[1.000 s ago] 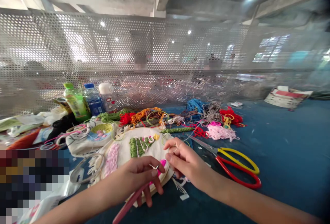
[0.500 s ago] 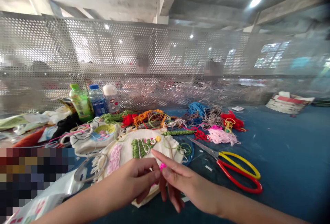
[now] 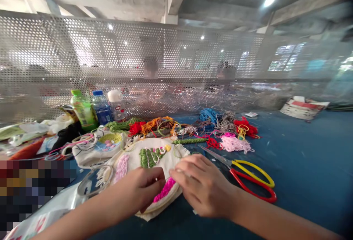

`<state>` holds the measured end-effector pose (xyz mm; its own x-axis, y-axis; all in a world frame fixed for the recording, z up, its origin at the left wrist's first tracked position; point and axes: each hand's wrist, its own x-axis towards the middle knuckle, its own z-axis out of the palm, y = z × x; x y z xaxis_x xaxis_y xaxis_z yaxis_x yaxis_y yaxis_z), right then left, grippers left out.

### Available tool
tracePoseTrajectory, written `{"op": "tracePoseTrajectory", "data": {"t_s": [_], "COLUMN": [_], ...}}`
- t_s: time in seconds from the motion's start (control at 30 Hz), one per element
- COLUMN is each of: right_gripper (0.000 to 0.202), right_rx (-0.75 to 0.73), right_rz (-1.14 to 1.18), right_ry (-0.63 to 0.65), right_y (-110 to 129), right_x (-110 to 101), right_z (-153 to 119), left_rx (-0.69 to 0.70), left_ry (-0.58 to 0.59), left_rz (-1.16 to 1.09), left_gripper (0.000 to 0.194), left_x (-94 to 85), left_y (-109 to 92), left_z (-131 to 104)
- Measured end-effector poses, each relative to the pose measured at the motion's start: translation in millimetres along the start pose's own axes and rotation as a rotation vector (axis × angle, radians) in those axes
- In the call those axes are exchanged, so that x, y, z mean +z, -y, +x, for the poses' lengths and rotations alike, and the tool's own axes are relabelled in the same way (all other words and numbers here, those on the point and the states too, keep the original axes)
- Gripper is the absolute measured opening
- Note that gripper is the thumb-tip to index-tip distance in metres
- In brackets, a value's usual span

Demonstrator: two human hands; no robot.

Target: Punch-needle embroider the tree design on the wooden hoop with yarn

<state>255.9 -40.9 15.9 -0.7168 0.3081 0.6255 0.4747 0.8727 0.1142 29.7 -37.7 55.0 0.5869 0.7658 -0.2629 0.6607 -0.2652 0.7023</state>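
A round embroidery piece (image 3: 162, 159) of cream cloth lies on the blue table, with a green tree shape, a pale pink patch at left and a bright pink patch (image 3: 164, 190) near its front edge. My left hand (image 3: 142, 186) is over its front left part, fingers curled together in a pinch; whatever is between them is hidden. Over its right edge is my right hand (image 3: 202, 184), back upward, fingers bent and pressed together; anything held is too small to name. A small gap separates the two hands.
Red-and-yellow-handled scissors (image 3: 250, 177) lie right of the cloth. Yarn bundles (image 3: 209, 116) stretch behind it. Three bottles (image 3: 102, 107) stand at back left, near a second embroidered piece (image 3: 96, 146). A paper basket (image 3: 303, 108) sits far right, before the perforated screen (image 3: 179, 63).
My hands have moved apart. My right hand has turned palm down, and its outstretched index finger has bent in. More of the bright pink patch shows. The view has shifted slightly.
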Motion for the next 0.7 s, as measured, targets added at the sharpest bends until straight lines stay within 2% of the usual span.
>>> {"op": "tracePoseTrajectory", "data": {"t_s": [0.13,0.33,0.4,0.5,0.6,0.7], "right_gripper": [0.018,0.019,0.02,0.027,0.022,0.022], "right_rx": [0.213,0.21,0.254,0.396,0.535,0.562], "right_rz": [0.078,0.154,0.247,0.478,0.658,0.744], "right_ry": [0.131,0.272,0.306,0.341,0.332,0.347], "right_y": [-13,-8,-3,2,5,8], "right_x": [11,12,9,4,5,9], "right_z": [-4,-10,-8,-3,-1,-1], "left_rx": [-0.041,0.12,0.146,0.16,0.189,0.197], "left_ry": [-0.023,-0.003,-0.015,-0.053,-0.082,-0.068], "left_rz": [0.058,0.244,0.253,0.251,0.282,0.328], "left_gripper": [0.031,0.031,0.032,0.031,0.031,0.032], "left_x": [-0.4,8.4,13.4,17.2,18.5,21.9], "left_y": [0,8,13,20,23,21], "left_z": [2,9,11,14,16,17]}}
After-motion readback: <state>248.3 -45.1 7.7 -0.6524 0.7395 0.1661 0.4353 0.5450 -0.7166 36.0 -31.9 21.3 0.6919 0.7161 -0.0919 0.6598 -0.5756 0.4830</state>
